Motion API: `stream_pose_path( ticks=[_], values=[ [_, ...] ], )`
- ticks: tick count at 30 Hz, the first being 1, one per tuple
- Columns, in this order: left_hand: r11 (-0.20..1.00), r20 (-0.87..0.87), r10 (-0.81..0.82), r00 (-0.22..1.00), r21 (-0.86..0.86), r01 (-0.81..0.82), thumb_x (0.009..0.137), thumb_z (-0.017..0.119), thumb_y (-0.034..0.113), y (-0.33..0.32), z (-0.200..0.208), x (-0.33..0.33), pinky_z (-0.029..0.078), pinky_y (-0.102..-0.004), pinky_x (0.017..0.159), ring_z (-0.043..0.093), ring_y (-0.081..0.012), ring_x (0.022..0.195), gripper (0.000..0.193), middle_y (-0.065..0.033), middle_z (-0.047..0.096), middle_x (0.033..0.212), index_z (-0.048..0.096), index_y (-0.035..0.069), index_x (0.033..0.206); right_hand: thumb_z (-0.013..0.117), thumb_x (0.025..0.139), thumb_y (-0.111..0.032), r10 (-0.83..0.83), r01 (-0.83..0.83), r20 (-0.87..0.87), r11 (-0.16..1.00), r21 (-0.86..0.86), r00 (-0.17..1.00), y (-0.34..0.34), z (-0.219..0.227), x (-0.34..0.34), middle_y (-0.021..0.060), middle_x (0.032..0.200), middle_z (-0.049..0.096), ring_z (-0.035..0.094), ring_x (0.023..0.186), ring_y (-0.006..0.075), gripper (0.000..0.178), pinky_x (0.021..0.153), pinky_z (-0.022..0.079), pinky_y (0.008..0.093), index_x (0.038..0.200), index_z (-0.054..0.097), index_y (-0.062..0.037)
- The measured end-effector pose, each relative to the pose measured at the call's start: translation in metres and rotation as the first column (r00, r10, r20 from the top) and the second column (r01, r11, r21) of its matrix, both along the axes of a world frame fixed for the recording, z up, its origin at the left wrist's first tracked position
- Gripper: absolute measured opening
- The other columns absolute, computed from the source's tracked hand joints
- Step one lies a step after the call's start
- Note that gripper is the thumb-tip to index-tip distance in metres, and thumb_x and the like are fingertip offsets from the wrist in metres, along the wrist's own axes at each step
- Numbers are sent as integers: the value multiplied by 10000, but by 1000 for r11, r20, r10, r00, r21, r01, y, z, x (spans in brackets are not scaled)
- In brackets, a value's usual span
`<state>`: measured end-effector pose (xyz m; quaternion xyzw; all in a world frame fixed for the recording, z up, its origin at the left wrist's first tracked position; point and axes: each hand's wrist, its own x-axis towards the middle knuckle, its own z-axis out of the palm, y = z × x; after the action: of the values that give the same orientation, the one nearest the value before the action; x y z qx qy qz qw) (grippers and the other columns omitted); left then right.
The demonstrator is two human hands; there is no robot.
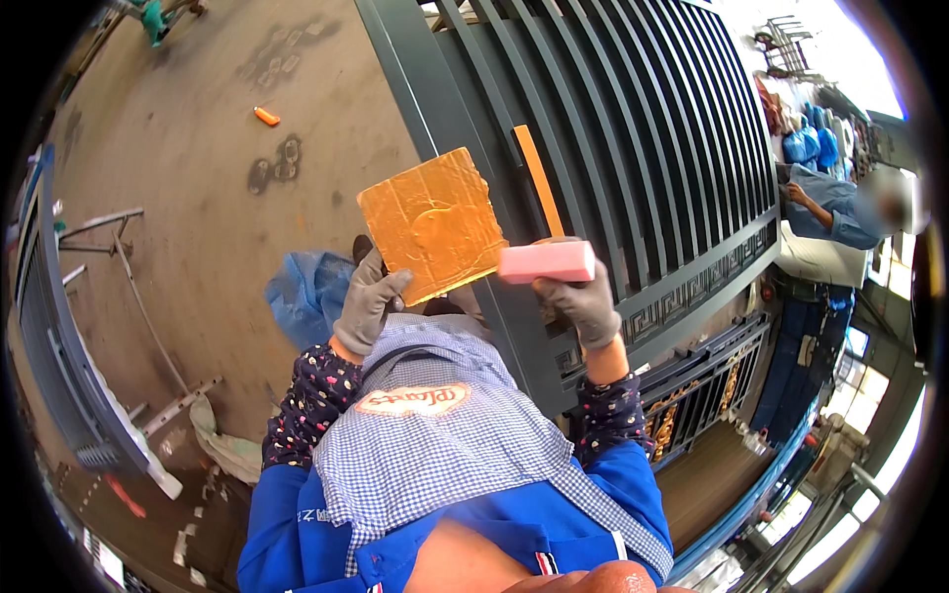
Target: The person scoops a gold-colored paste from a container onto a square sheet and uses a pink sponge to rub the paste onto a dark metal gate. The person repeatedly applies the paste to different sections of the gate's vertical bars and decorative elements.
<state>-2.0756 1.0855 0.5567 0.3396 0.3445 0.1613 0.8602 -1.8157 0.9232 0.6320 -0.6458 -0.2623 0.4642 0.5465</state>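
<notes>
My left hand (371, 299), in a grey glove, grips the near-left edge of a square cardboard piece (433, 225). Its face is coated with wet-looking gold-orange paint. In my gloved right hand (586, 304) is a pink sponge block (546, 262), held level at the cardboard's right edge. Whether sponge and cardboard touch, I cannot tell. Beyond and to the right lies a dark grey slatted metal gate (613, 119). One narrow strip (539, 181) on it is orange, and a fretwork pattern runs along its near-right end.
A blue plastic bag (301, 301) sits beside my left hand. On the floor lies a small orange object (266, 117). Metal stands (124, 237) and another grey panel (74, 366) are at left. A person in blue (835, 206) works at the gate's far right. A gold-ornamented panel (707, 395) stands at right.
</notes>
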Motion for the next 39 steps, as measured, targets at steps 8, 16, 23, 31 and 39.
stream_pose_path(
  ticks=[8, 16, 23, 31, 39],
  values=[
    [969, -99, 238, 966, -40, -243, 919, 695, 123, -62, 4, -6, 412, -113, 509, 519, 26, 615, 432, 9, 696, 1098, 568, 29, 1321, 802, 832, -67, 239, -217, 464, 971, -101, 853, 3, -68, 133, 54, 1074, 710, 677, 1009, 141, 373, 900, 553, 296, 1178, 662, -47],
    [952, -182, 301, 936, -4, -307, 905, 694, 117, -80, -3, -29, 417, -113, 505, 541, 20, 615, 482, -4, 701, 1088, 539, 26, 1352, 810, 835, -97, 380, -348, 472, 924, -157, 796, 44, -117, 179, 40, 1077, 716, 680, 987, 140, 369, 896, 555, 293, 1175, 670, -77],
    [937, -244, 344, 907, 23, -349, 905, 689, 129, -92, -7, -39, 409, -115, 498, 533, 13, 605, 507, -18, 694, 1076, 519, 21, 1370, 789, 834, -72, 509, -477, 580, 850, -223, 636, 65, -112, 184, 46, 1058, 717, 686, 974, 164, 356, 895, 564, 307, 1169, 669, -85],
    [929, -266, 365, 892, 37, -369, 893, 701, 160, -101, -3, -34, 395, -116, 496, 526, 12, 595, 544, -25, 699, 1051, 513, 11, 1380, 792, 840, -127, 542, -507, 617, 824, -254, 571, 75, -125, 193, 52, 1070, 724, 697, 955, 188, 349, 887, 576, 325, 1167, 674, -99],
    [933, -278, 354, 893, 36, -359, 889, 710, 175, -104, -12, -35, 400, -118, 501, 521, 12, 598, 554, -17, 694, 1071, 514, 14, 1382, 799, 829, -121, 589, -537, 562, 796, -280, 580, 52, -123, 189, 72, 1093, 721, 696, 1005, 219, 358, 918, 563, 343, 1162, 674, -87]
  ],
)
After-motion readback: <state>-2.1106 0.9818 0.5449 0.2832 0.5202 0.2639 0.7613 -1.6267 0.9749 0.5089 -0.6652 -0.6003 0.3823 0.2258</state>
